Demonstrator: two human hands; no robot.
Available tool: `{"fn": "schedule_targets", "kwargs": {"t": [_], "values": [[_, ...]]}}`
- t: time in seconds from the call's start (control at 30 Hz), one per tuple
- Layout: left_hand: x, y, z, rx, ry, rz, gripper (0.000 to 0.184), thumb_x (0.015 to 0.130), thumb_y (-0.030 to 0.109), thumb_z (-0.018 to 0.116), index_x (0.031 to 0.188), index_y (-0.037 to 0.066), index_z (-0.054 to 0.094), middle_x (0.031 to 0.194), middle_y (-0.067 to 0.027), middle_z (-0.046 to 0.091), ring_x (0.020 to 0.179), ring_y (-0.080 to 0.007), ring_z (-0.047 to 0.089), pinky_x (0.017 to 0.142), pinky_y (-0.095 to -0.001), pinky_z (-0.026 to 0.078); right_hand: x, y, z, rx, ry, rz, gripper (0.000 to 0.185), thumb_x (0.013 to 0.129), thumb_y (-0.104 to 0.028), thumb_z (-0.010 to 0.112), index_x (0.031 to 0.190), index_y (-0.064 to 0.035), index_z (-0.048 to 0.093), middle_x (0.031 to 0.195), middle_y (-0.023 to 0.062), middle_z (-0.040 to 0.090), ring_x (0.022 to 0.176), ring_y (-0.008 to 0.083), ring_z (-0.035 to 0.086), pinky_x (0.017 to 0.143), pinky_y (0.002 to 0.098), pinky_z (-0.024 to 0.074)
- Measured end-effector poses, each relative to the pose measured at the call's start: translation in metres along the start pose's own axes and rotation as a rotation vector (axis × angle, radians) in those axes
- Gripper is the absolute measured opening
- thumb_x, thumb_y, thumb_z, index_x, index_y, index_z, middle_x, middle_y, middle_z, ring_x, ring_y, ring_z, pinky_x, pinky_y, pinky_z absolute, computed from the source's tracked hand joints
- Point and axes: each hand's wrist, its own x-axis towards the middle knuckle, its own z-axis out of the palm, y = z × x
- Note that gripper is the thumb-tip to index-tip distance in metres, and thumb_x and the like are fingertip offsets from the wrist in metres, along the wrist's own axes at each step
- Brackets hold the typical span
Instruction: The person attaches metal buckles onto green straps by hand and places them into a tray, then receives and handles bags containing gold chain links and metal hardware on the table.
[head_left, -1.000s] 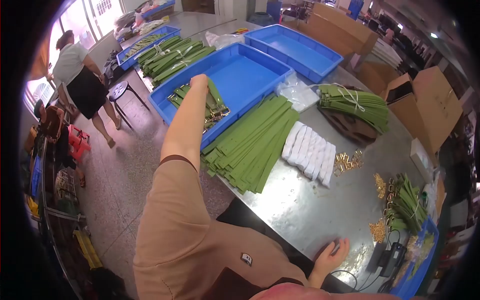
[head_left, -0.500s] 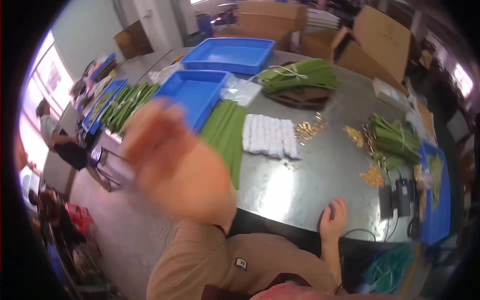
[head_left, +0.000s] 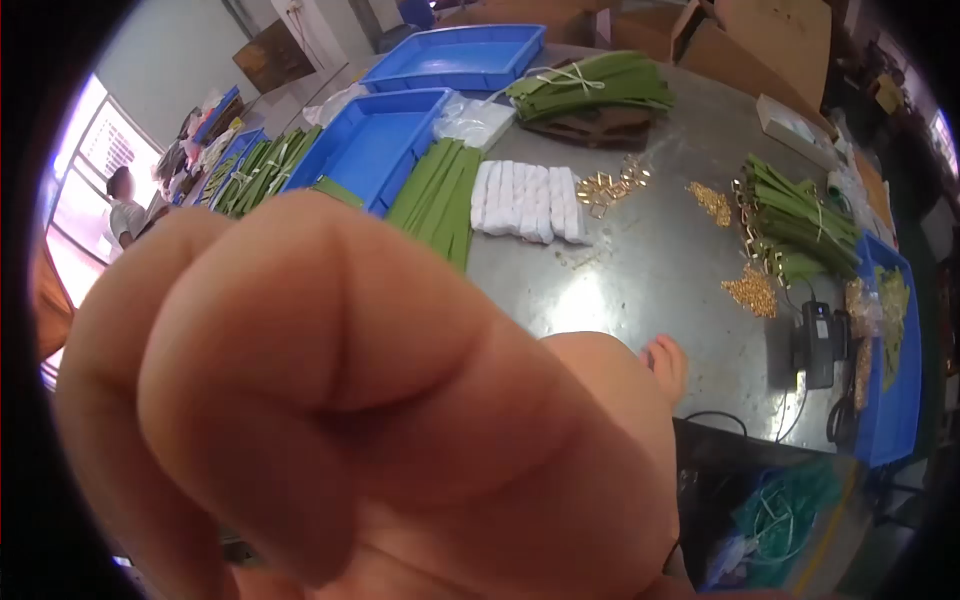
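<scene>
My left hand (head_left: 340,400) fills the lower left of the view, very near the camera. Its fingers are bent and pressed together, and what they hold, if anything, is hidden. Partly behind my left arm, my right hand (head_left: 668,368) rests at the metal table's near edge with fingers apart and a small dark patch beside the thumb. Beyond my hands lie green strips (head_left: 436,200), a row of white wrapped bundles (head_left: 527,202), gold-coloured metal rings (head_left: 612,187) and two piles of small gold pieces (head_left: 711,203), (head_left: 750,291).
Two blue trays (head_left: 368,145), (head_left: 455,57) stand at the back left. A tied green bundle (head_left: 590,85) lies at the back. On the right are green strips with buckles (head_left: 800,215), a black device (head_left: 818,345) and a blue bin (head_left: 905,350). A person (head_left: 125,210) stands far left.
My left hand has come away from the blue tray's strips and up close to the camera. The view has turned right. My right hand stays at the table's edge.
</scene>
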Motion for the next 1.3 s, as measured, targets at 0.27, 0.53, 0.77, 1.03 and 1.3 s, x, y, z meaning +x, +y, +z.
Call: {"fn": "schedule_targets", "kwargs": {"t": [0.27,0.53,0.77,1.03,1.3], "values": [[-0.055,-0.089,0.011,-0.297,0.038,-0.139,0.086,0.062,0.073,0.064,0.107,0.001,0.050,0.101,-0.0064,0.053,0.089,-0.0160,0.053,0.074,-0.0243,0.039,0.010,-0.019,-0.011,0.024,0.014,0.026,0.018,0.079,-0.001,0.065,0.097,0.0022,0.064,0.109,0.0179,0.062,0.100,0.0361,0.060,0.085,0.0415,0.0501],[-0.165,-0.150,0.043,-0.675,-0.304,-0.583,0.116,0.052,0.088,0.067,0.121,-0.001,0.042,0.107,-0.0076,0.052,0.093,-0.0151,0.055,0.078,-0.0249,0.042,0.002,-0.011,-0.003,0.126,0.087,-0.034,0.020,0.078,0.005,0.062,0.097,0.0018,0.064,0.109,0.0203,0.064,0.096,0.0389,0.061,0.084,0.0447,0.0497],[-0.136,-0.164,0.020,-1.268,-0.850,-1.414,0.116,0.060,0.059,0.085,0.141,-0.005,0.031,0.131,-0.0149,0.049,0.121,-0.0235,0.049,0.095,-0.0365,0.042,-0.013,-0.073,-0.129,0.747,-0.438,0.635,0.018,0.084,-0.001,0.066,0.102,0.0009,0.066,0.107,0.0133,0.065,0.097,0.0208,0.063,0.085,0.0307,0.0496],[-0.155,-0.236,0.035,-1.517,-0.896,-1.689,0.098,0.081,0.049,0.069,0.148,-0.008,0.023,0.146,-0.0237,0.037,0.136,-0.0313,0.038,0.109,-0.0420,0.034,-0.113,0.013,-0.192,0.845,-0.212,1.206,0.014,0.088,0.000,0.063,0.102,0.0034,0.066,0.101,0.0107,0.068,0.096,0.0174,0.065,0.086,0.0294,0.0512],[-0.162,-0.287,-0.036,-1.796,-0.703,-1.381,0.101,0.082,0.058,0.062,0.143,-0.014,0.026,0.143,-0.0327,0.034,0.132,-0.0394,0.040,0.106,-0.0451,0.036,-0.049,0.075,-0.282,0.273,-0.081,1.032,0.010,0.090,-0.002,0.061,0.098,0.0018,0.065,0.099,0.0077,0.067,0.090,0.0164,0.064,0.080,0.0272,0.0499]]}}
